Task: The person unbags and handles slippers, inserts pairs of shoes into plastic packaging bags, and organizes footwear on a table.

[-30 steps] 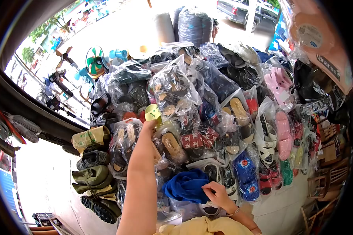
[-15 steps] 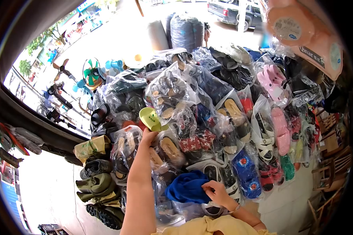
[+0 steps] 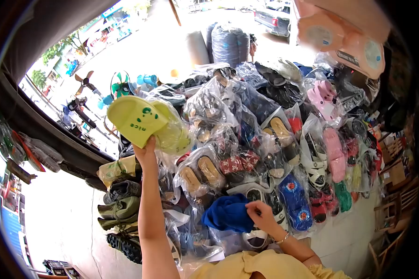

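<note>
My left hand [image 3: 146, 151] is closed on a lime-green slipper [image 3: 136, 120] with "nice" and a dark pattern on its strap. Clear plastic trails from its right side, with more lime green inside. It is raised above the left part of the shoe pile. Lower in the view, my right hand [image 3: 262, 217] has its fingers curled at the edge of a bunched blue cloth [image 3: 227, 214], which lies over the bagged footwear. Beside that hand are blue slippers [image 3: 295, 204] and black-and-white shoes [image 3: 256, 238] in clear bags.
Bagged footwear is heaped across the middle, including tan-soled sandals [image 3: 210, 171], pink slippers [image 3: 334, 153] and pink clogs [image 3: 322, 98]. Olive shoes [image 3: 118, 208] are stacked at the left edge. Peach-coloured packages [image 3: 354, 53] hang at upper right. Wooden chairs [image 3: 391, 204] stand at right.
My left hand has lifted the lime-green slipper off the pile, up and to the left, closer to the camera. My right hand stays at the blue cloth.
</note>
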A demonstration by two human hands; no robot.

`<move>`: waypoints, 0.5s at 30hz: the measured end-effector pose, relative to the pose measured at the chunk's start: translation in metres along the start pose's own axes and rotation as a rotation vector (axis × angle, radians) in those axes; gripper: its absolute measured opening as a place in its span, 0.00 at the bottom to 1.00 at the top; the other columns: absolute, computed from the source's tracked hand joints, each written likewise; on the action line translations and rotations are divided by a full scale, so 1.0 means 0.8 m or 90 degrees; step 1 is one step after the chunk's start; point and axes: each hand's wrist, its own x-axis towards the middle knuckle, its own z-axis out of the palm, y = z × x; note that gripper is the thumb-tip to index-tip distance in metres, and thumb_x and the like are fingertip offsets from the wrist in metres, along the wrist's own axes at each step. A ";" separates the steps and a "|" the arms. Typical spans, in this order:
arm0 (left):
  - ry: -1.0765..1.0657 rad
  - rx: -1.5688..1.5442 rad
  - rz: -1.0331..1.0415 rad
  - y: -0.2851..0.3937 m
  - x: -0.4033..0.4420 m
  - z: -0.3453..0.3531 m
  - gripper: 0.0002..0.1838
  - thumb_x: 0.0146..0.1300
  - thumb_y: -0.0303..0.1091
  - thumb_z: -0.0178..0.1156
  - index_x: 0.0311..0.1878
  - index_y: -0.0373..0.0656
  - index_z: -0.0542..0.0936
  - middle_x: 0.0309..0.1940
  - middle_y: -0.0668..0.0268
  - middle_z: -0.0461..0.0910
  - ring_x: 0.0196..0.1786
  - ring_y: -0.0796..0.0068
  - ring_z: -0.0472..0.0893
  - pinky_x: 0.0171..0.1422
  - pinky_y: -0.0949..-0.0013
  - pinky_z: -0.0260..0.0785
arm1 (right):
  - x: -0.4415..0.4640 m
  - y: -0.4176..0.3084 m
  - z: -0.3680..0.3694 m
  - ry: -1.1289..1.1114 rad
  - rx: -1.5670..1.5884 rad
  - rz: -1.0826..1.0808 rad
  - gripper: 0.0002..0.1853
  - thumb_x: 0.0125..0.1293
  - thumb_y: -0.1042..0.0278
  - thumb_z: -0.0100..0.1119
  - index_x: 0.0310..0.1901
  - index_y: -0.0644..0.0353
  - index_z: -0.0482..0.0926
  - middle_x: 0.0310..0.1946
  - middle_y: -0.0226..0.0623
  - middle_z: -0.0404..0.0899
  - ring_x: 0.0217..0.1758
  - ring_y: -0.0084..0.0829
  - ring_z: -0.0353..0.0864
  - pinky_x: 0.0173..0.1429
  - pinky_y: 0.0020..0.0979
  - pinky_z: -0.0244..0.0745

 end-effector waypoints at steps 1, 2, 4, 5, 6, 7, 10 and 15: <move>-0.002 -0.002 -0.001 0.025 -0.011 0.010 0.21 0.60 0.23 0.59 0.56 0.38 0.68 0.48 0.65 0.75 0.50 0.76 0.74 0.57 0.72 0.64 | 0.012 -0.019 -0.003 0.017 -0.033 -0.029 0.08 0.59 0.79 0.59 0.41 0.63 0.79 0.28 0.33 0.77 0.27 0.19 0.74 0.32 0.22 0.69; 0.012 -0.072 -0.047 0.045 -0.023 0.021 0.20 0.61 0.23 0.59 0.56 0.38 0.69 0.48 0.64 0.75 0.50 0.76 0.74 0.56 0.72 0.65 | 0.019 -0.019 -0.004 0.010 0.023 -0.017 0.13 0.58 0.80 0.60 0.46 0.62 0.77 0.33 0.32 0.77 0.34 0.19 0.75 0.37 0.21 0.69; 0.007 -0.180 -0.157 0.077 -0.054 0.043 0.17 0.62 0.24 0.57 0.54 0.37 0.71 0.48 0.64 0.76 0.50 0.74 0.74 0.55 0.70 0.65 | 0.044 -0.027 -0.003 -0.010 0.117 -0.050 0.27 0.57 0.74 0.65 0.59 0.59 0.69 0.48 0.35 0.73 0.49 0.25 0.73 0.47 0.25 0.68; -0.023 -0.060 -0.184 0.089 -0.076 0.053 0.16 0.61 0.23 0.56 0.54 0.36 0.71 0.48 0.64 0.76 0.50 0.73 0.74 0.54 0.70 0.66 | 0.054 -0.040 -0.003 0.015 0.134 -0.053 0.35 0.55 0.71 0.68 0.63 0.57 0.62 0.55 0.36 0.67 0.55 0.28 0.68 0.53 0.27 0.66; -0.054 0.059 -0.207 0.096 -0.101 0.065 0.16 0.61 0.23 0.55 0.53 0.36 0.71 0.48 0.64 0.76 0.49 0.72 0.74 0.53 0.69 0.66 | 0.064 -0.053 -0.003 0.040 0.151 -0.056 0.43 0.53 0.67 0.70 0.68 0.56 0.56 0.61 0.38 0.61 0.62 0.31 0.64 0.58 0.29 0.64; -0.005 -0.077 -0.282 0.085 -0.131 0.082 0.17 0.60 0.22 0.55 0.54 0.35 0.72 0.45 0.65 0.76 0.45 0.72 0.74 0.49 0.68 0.66 | 0.073 -0.061 -0.010 0.013 0.226 0.001 0.52 0.50 0.61 0.73 0.72 0.55 0.48 0.66 0.41 0.53 0.67 0.34 0.58 0.64 0.33 0.59; -0.141 -0.196 -0.400 0.055 -0.216 0.101 0.25 0.61 0.29 0.58 0.62 0.39 0.67 0.53 0.63 0.72 0.52 0.68 0.72 0.56 0.65 0.64 | 0.079 -0.033 -0.038 0.159 0.161 0.039 0.41 0.54 0.72 0.68 0.68 0.58 0.57 0.61 0.40 0.64 0.61 0.30 0.67 0.62 0.31 0.65; -0.337 -0.296 -0.626 0.029 -0.262 0.067 0.33 0.64 0.48 0.58 0.66 0.41 0.63 0.65 0.57 0.65 0.65 0.61 0.68 0.63 0.59 0.63 | 0.039 -0.004 -0.128 0.149 0.125 0.058 0.26 0.57 0.80 0.60 0.58 0.62 0.68 0.50 0.33 0.75 0.52 0.24 0.73 0.56 0.27 0.69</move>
